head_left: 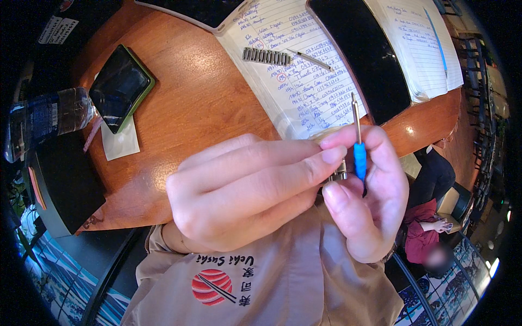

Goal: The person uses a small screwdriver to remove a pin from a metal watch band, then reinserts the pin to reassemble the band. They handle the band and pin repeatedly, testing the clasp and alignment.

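Observation:
In front of my chest, my left hand [250, 187] is closed, its thumb and fingertips pinching a small metal piece [340, 171] that looks like part of a watch bracelet. Fingers hide most of that piece. My right hand [375, 190] curls around a small screwdriver [359, 155] with a blue grip, its thin metal tip pointing up and away. The right thumb is close beside the metal piece. Beyond the hands, a short length of metal watch bracelet [266, 56] lies on an open lined notebook [296, 115]. A thin metal rod-like tool [311, 60] rests beside it.
A smartphone in a green case [122, 87] lies at left on white paper [124, 144]. Nearby are a plastic bottle [54, 117] and a black holder [68, 185]. A black flat slab [364, 60] and another notebook [416, 51] with a blue pen [436, 41] sit farther right. A person [424, 231] sits beyond.

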`<state>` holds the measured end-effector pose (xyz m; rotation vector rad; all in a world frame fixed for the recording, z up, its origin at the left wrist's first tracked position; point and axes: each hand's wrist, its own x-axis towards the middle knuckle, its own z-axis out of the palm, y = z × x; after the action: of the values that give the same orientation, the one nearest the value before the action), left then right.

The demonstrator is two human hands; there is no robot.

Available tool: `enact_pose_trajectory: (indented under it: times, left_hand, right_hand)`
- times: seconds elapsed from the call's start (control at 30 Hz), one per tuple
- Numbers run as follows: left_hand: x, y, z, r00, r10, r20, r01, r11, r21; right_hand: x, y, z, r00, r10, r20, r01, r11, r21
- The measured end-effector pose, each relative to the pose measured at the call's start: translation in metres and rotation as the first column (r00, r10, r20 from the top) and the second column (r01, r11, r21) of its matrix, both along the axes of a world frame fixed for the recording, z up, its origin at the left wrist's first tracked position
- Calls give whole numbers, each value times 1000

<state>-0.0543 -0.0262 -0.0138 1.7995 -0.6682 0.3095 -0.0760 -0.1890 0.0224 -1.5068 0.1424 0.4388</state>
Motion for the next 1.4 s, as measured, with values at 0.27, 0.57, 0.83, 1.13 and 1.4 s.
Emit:
enact_pose_trajectory:
  times: [0.27, 0.57, 0.83, 1.13, 1.4]
  left_hand:
    - [-6, -7, 0, 989, 105, 102, -110, 993, 44]
    - [-8, -18, -5, 950, 240, 199, -240, 971, -23]
    - [-9, -14, -1, 969, 179, 170, -182, 983, 4]
    - [-8, -5, -1, 1000, 20, 5, -20, 998, -60]
    - [-7, 0, 1, 1000, -2, -19, 1, 999, -42]
  right_hand:
    - [-3, 12, -5, 976, -158, -152, 177, 977, 119]
    - [-4, 17, -3, 954, -189, -235, 235, 954, 187]
    - [-4, 17, 1, 948, -189, -254, 256, 931, 260]
    - [-2, 7, 0, 968, -80, -237, 140, 958, 249]
    - [-1, 15, 2, 966, -135, -218, 198, 934, 298]
